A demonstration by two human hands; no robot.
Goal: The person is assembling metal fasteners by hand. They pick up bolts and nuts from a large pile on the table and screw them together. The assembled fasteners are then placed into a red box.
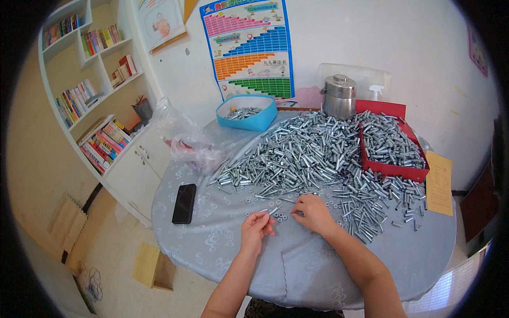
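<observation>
Metal fasteners (302,151) beyond right hand (312,213)

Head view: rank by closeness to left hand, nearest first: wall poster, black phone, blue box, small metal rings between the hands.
From the left hand:
1. Small metal rings: just to its right, on the tablecloth.
2. Black phone: to its left, on the table.
3. Blue box: toward the table's back edge.
4. Wall poster: on the wall behind the table.
</observation>
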